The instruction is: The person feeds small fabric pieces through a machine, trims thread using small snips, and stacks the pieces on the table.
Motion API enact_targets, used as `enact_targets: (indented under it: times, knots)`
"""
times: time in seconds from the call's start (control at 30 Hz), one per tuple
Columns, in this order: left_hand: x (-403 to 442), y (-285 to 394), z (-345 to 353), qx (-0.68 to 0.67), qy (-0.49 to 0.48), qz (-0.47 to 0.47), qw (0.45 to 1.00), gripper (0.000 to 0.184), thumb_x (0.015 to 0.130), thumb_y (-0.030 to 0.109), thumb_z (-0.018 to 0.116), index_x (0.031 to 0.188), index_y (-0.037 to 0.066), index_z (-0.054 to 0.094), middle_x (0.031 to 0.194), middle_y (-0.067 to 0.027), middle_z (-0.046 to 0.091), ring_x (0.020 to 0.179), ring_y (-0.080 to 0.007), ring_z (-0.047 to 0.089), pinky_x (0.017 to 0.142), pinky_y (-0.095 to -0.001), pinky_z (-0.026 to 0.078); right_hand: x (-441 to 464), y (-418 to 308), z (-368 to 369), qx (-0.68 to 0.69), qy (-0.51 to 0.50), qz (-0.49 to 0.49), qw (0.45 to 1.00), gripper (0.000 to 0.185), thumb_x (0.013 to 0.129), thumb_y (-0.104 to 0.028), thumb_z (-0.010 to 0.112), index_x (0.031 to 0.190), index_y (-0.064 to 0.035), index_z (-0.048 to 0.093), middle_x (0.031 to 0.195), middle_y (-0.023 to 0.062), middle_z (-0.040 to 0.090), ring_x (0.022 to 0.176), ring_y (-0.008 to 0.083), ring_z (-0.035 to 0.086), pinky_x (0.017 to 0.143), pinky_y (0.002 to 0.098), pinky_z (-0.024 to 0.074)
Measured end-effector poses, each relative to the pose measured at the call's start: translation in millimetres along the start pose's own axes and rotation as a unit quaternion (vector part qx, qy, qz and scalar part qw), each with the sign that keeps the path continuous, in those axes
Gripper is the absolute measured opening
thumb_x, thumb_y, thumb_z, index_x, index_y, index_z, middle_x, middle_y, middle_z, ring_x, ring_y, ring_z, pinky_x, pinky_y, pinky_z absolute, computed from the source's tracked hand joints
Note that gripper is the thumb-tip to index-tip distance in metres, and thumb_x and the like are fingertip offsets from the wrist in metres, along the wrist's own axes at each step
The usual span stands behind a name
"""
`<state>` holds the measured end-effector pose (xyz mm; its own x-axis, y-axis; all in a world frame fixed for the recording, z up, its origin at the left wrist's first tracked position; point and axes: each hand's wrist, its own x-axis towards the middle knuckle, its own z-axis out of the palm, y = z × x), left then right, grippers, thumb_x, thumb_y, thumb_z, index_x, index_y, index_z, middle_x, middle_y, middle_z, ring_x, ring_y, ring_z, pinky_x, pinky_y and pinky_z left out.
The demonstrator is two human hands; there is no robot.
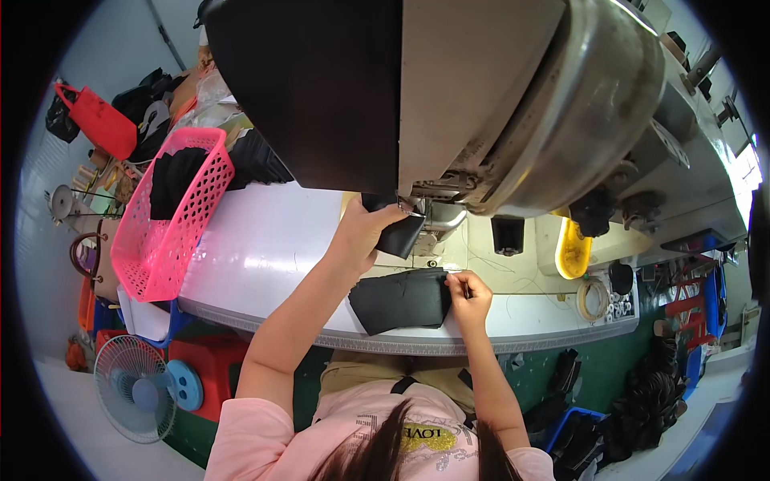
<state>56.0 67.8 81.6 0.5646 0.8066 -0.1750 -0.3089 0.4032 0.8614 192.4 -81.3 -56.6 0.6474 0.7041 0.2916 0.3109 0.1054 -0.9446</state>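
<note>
My left hand (pixel 359 232) is closed on a folded black piece (pixel 403 237), leather-like, thumb on top, right beside the needle area of a sewing machine (pixel 481 96). The machine's big head hides part of that area. On the table's near side lies a stack of flat black pieces (pixel 399 301). At the stack's right corner is my right hand (pixel 472 301), its fingers pinched together. Something small and dark shows between them, too small to name; whether they also grip the top piece is unclear.
A pink basket (pixel 132 240) with black pieces stands on the left of the white table (pixel 257 240). To the right are a yellow tray (pixel 573 250) and a tape roll (pixel 592 299). A fan (pixel 144 393) stands low left; black material (pixel 646 401) lies on the floor at right.
</note>
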Motion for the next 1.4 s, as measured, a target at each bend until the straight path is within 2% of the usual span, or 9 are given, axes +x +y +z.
enact_targets:
  times: [0.33,0.53,0.67,0.8,0.9,1.07,1.23,1.33,1.4]
  knots:
    - [22,-9,-11,-0.021,-0.005,0.017,1.000,0.043,0.076,0.001,0.061,0.115,0.002,0.045,0.105,-0.0081,0.056,0.092,-0.0161,0.057,0.082,-0.0297,0.047,0,-1,-2,-0.017,-0.010,0.007,1.000,0.006,0.077,0.000,0.065,0.074,0.0020,0.060,0.066,0.0070,0.061,0.060,0.0102,0.055,0.057,0.0230,0.0436]
    - [7,1,-21,-0.069,0.015,0.184,0.980,0.036,0.084,0.009,0.059,0.116,0.000,0.045,0.112,-0.0087,0.053,0.102,-0.0142,0.053,0.084,-0.0262,0.045,0,0,-1,-0.013,-0.005,-0.006,1.000,0.007,0.078,-0.001,0.065,0.074,0.0019,0.059,0.065,0.0070,0.061,0.058,0.0109,0.054,0.056,0.0234,0.0430]
    - [-7,8,-18,0.023,-0.044,0.108,0.993,0.019,0.085,0.010,0.061,0.100,-0.001,0.057,0.093,-0.0036,0.061,0.098,-0.0104,0.054,0.089,-0.0253,0.041,0,-4,-2,-0.027,-0.010,-0.006,1.000,0.008,0.078,-0.001,0.064,0.073,0.0020,0.058,0.066,0.0070,0.060,0.058,0.0114,0.052,0.056,0.0239,0.0423]
    - [0,-3,-29,0.171,0.023,0.220,0.960,0.005,0.079,0.003,0.062,0.079,0.002,0.057,0.077,0.0019,0.058,0.071,-0.0041,0.055,0.066,-0.0203,0.045,0,1,0,-0.022,-0.007,-0.009,1.000,0.009,0.079,-0.001,0.063,0.073,0.0021,0.058,0.066,0.0069,0.059,0.057,0.0114,0.051,0.055,0.0244,0.0416]
    - [0,0,-47,0.102,0.128,0.250,0.954,0.012,0.077,0.001,0.059,0.068,0.005,0.052,0.069,0.0012,0.054,0.060,-0.0047,0.052,0.056,-0.0195,0.044,0,0,0,-0.036,-0.007,-0.005,0.999,0.009,0.079,-0.002,0.063,0.073,0.0021,0.058,0.066,0.0071,0.059,0.057,0.0118,0.051,0.055,0.0248,0.0414]
    - [29,-32,-75,-0.030,0.210,0.114,0.971,0.002,0.080,0.003,0.053,0.078,0.002,0.054,0.076,-0.0054,0.058,0.067,-0.0122,0.058,0.056,-0.0238,0.048,1,-3,2,-0.047,-0.006,-0.002,0.999,0.010,0.079,-0.002,0.063,0.073,0.0021,0.057,0.065,0.0081,0.058,0.056,0.0127,0.051,0.055,0.0251,0.0412]
    - [69,-43,-58,-0.128,0.156,0.069,0.977,0.017,0.087,0.017,0.056,0.088,0.000,0.055,0.080,-0.0060,0.056,0.076,-0.0169,0.058,0.067,-0.0287,0.049,2,-2,4,-0.034,0.006,-0.025,0.999,0.009,0.079,-0.001,0.063,0.072,0.0021,0.057,0.064,0.0078,0.057,0.055,0.0124,0.049,0.053,0.0251,0.0399]
    - [57,-40,-44,-0.097,0.164,0.064,0.980,0.023,0.086,0.026,0.058,0.084,0.003,0.055,0.082,-0.0051,0.055,0.074,-0.0169,0.055,0.069,-0.0304,0.046,2,-7,2,-0.036,0.000,-0.051,0.998,0.009,0.078,-0.001,0.063,0.072,0.0016,0.057,0.064,0.0071,0.055,0.055,0.0117,0.048,0.053,0.0247,0.0392]
    - [51,-55,-69,0.127,0.092,0.037,0.987,0.026,0.083,0.029,0.061,0.079,0.004,0.055,0.085,-0.0045,0.054,0.076,-0.0157,0.053,0.068,-0.0306,0.044,1,-17,1,-0.064,-0.033,-0.114,0.991,0.010,0.073,0.002,0.067,0.072,0.0006,0.057,0.064,0.0069,0.053,0.054,0.0143,0.049,0.051,0.0250,0.0395]
